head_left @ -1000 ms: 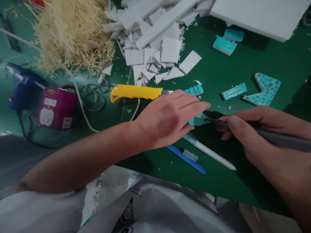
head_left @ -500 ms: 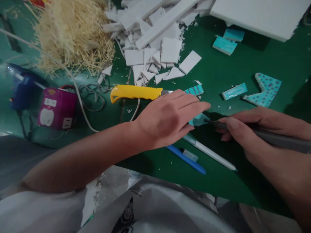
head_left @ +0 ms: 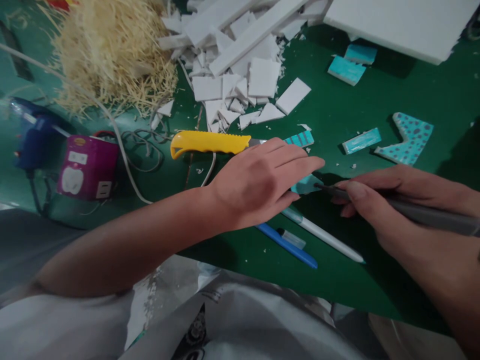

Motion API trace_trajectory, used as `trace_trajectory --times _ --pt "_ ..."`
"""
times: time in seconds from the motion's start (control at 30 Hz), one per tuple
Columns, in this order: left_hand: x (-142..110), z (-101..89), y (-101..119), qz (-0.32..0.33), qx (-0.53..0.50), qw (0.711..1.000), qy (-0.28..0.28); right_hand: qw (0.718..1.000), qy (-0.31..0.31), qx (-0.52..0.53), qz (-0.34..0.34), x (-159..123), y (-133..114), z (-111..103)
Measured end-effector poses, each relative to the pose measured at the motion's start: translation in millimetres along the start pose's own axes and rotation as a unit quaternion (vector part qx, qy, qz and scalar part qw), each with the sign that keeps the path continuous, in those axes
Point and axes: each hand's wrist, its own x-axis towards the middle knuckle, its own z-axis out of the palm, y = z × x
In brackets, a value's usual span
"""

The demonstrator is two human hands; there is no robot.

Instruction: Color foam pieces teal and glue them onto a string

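My left hand (head_left: 255,185) lies over a small teal foam piece (head_left: 308,184) and grips it between thumb and fingers. Most of that piece is hidden under the hand. A dark grey marker (head_left: 431,212) is pinched in my right hand (head_left: 390,210), its tip touching the right end of the teal piece. Just beyond my left fingers lies a teal piece with dark stripes (head_left: 301,139). A yellow utility knife (head_left: 210,143) rests behind the left hand, its blade end partly covered. Nearer me are a white pen (head_left: 326,236) and a blue pen (head_left: 288,246).
White foam scraps (head_left: 240,75) and a straw-like heap (head_left: 116,55) fill the back. A white foam board (head_left: 405,25), teal blocks (head_left: 347,70) and a dotted teal piece (head_left: 414,137) sit right. At left are a purple power socket (head_left: 88,167), a blue glue gun (head_left: 35,135) and cords.
Both hands keep nearly the same pose. The marker's tip has shifted very slightly left on the teal foam piece.
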Motion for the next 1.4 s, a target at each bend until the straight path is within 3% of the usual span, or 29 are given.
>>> trace_trajectory --times 1.4 --pt "-0.6 0.4 0.3 0.006 -0.007 1.000 0.009 0.999 0.015 -0.012 -0.030 -1.1 -1.0 1.1"
